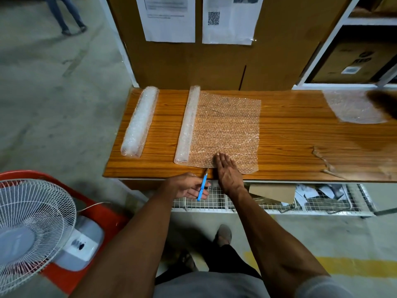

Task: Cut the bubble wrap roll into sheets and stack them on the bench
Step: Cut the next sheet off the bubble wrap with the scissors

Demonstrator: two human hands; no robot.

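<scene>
The right hand (227,172) presses flat on the unrolled wrap (227,127) on the counter (290,134), while the left hand (187,186) grips a blue cutter (202,188) at its near edge.

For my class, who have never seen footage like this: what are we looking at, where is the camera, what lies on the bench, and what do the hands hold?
There is no machine here. The single picture comes from a camera worn on a person's head, looking down at their own arms. On the wooden bench lie a spare roll, a second roll partly unrolled into a bubble wrap sheet, and a cut sheet far right. The right hand presses flat on the sheet's near edge. The left hand holds a blue cutter, its tip at that edge.
</scene>
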